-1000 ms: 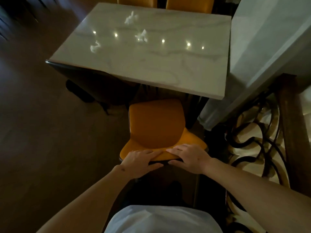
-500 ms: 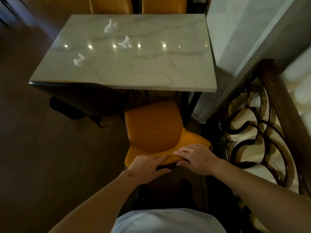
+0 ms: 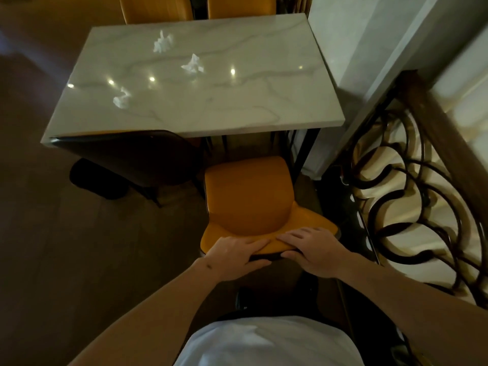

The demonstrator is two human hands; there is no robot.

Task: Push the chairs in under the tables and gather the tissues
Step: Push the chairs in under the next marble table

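Both hands on the orange chair: left hand and right hand each hold a grip on its smooth curved backrest top. Seat front sits just under the glossy marble worktop. Three crumpled white tissues lie there. No readable writing.

The front of the orange chair seat runs under the near edge of the desk, so how far in it reaches cannot be told. Its back top is partly covered by the left hand and right hand, whose thumbs drop behind it. The dark chair at the desk's near-left corner shows only its shadowed back. Two orange chair backs beyond the far edge are cut by the top border. The three tissues are too small to show folds.
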